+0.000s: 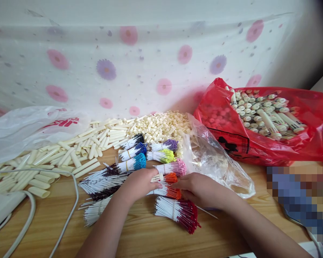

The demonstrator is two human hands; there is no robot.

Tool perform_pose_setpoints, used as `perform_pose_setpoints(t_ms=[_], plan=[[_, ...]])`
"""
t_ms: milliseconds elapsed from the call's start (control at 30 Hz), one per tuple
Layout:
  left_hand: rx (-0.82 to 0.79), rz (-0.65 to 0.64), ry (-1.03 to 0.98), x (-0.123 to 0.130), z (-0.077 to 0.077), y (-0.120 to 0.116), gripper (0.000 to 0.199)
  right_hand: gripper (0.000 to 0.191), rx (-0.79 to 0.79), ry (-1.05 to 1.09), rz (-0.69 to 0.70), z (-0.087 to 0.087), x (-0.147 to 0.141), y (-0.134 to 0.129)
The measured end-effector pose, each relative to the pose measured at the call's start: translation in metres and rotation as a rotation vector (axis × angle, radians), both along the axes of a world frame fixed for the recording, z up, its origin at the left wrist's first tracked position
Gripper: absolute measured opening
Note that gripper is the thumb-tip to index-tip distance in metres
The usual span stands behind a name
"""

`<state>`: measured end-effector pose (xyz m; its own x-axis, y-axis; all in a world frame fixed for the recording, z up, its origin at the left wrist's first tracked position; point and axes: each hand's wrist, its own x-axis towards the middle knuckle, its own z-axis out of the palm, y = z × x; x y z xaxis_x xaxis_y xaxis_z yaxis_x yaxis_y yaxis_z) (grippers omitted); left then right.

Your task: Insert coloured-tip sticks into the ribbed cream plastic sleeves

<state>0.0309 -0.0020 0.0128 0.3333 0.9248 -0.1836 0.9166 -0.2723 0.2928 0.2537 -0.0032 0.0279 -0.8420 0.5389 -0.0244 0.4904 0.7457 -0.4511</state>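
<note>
My left hand (141,182) is closed in a pinch around a small cream slotted plastic piece (158,177). At the orange-tipped bundle of thin white pen refills (172,191), my right hand (200,190) has its fingers drawn together; what they pinch is hidden. A thin white stick (208,213) sticks out below that hand; whether it is held, I cannot tell. Nearer me lies a dark red-tipped bundle (177,213). Beyond the hands are pink (174,167), yellow (163,156), purple (167,145), light blue (133,163), dark blue (134,151) and black-tipped bundles (133,141).
Cream plastic tubes (67,156) and short slotted pieces (161,125) are heaped along the wall. A red bag (220,122) of part-built pens (269,120) stands right, beside a clear bag (218,161). White cables (75,193) cross the wooden table (140,236) at left.
</note>
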Motion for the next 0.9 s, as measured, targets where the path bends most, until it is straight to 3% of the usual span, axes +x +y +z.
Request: perform_pose_setpoints(t_ms=[233,500,667,900], plan=[[0.147,-0.065,0.079,0.002,0.005,-0.006,0.022,0.026,0.017,0.071,-0.018,0.007,0.023,0.016],[0.254,-0.142,-0.113,0.011,0.009,-0.011,0.029,0.021,0.217,0.148,-0.1,0.011,0.016,0.024],[0.213,-0.061,-0.392,0.019,0.007,-0.015,0.022,0.019,0.278,0.183,0.0,0.027,-0.002,0.023],[0.159,0.221,-0.923,0.015,0.005,-0.012,0.016,0.019,0.284,0.414,0.161,0.053,-0.036,0.034]])
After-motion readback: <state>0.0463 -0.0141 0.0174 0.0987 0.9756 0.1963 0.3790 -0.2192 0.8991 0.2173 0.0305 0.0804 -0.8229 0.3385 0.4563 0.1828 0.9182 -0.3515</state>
